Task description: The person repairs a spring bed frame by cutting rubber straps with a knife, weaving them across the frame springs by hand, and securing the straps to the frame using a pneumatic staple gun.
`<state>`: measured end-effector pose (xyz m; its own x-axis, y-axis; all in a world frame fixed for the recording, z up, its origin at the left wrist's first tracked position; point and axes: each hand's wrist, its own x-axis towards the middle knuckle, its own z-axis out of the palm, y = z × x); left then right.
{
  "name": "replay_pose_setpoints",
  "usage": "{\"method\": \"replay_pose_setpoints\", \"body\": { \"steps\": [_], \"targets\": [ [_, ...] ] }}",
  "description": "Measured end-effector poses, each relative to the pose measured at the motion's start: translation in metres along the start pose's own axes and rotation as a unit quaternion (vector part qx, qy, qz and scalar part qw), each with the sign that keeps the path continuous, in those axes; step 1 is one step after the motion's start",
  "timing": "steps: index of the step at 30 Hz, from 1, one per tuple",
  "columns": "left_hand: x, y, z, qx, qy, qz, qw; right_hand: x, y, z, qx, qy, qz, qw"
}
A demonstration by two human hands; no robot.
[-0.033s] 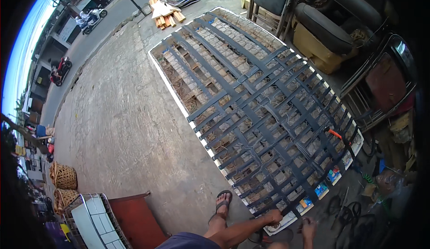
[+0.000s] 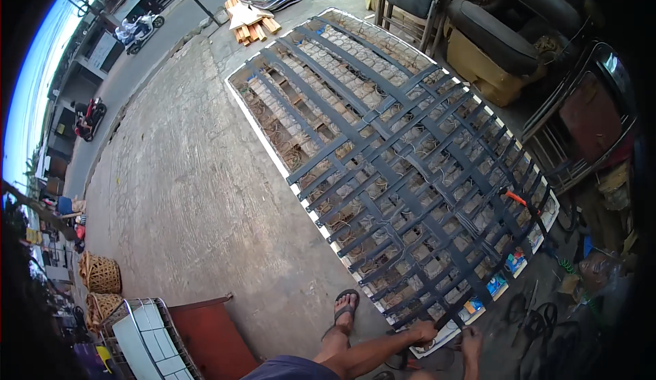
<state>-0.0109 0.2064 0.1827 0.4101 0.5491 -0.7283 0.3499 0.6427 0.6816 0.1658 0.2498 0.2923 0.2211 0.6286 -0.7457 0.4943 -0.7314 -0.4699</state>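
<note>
A long frame with a white border (image 2: pixel 263 132) lies flat, crossed by woven dark straps (image 2: pixel 410 206) over wire springs. My left hand (image 2: pixel 422 332) is closed at the near end of the frame, around a dark strap that runs up and right from it. Beside it, my right hand (image 2: pixel 471 342) has its fingers bent at the end of a lengthwise strap, seemingly pinching it; the fingertips are small and partly hidden. An orange-handled tool (image 2: pixel 514 197) rests on the straps toward the right edge.
Old chairs (image 2: pixel 413 1) and a dark cushioned seat (image 2: pixel 492 38) stand along the right. Loose dark straps (image 2: pixel 536 322) lie on the ground right of my hands. Wood pieces (image 2: pixel 251 21) are piled beyond the frame. Woven baskets (image 2: pixel 101 273) and a wire rack (image 2: pixel 147 332) stand left.
My right hand has come up to the strap end, where it was lower and apart before. My left hand has shifted slightly right, and a strap now shows by its fingers.
</note>
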Motion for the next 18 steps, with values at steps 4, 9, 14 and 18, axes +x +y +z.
{"method": "replay_pose_setpoints", "body": {
  "steps": [4,9,14,18],
  "targets": [
    [-0.005,-0.026,0.037,0.046,0.057,0.079,0.994,0.089,0.113,0.082,0.061,0.124,0.042,0.989],
    [-0.002,-0.060,-0.010,-0.065,-0.145,-0.035,0.987,0.078,0.103,0.158,0.456,-0.005,0.148,0.877],
    [0.025,-0.108,-0.008,-0.107,-0.285,-0.041,0.951,0.069,0.134,0.181,0.553,0.001,0.008,0.833],
    [0.039,-0.143,0.021,-0.087,-0.211,0.060,0.972,0.087,0.169,0.187,0.552,-0.022,-0.078,0.830]
  ]
}}
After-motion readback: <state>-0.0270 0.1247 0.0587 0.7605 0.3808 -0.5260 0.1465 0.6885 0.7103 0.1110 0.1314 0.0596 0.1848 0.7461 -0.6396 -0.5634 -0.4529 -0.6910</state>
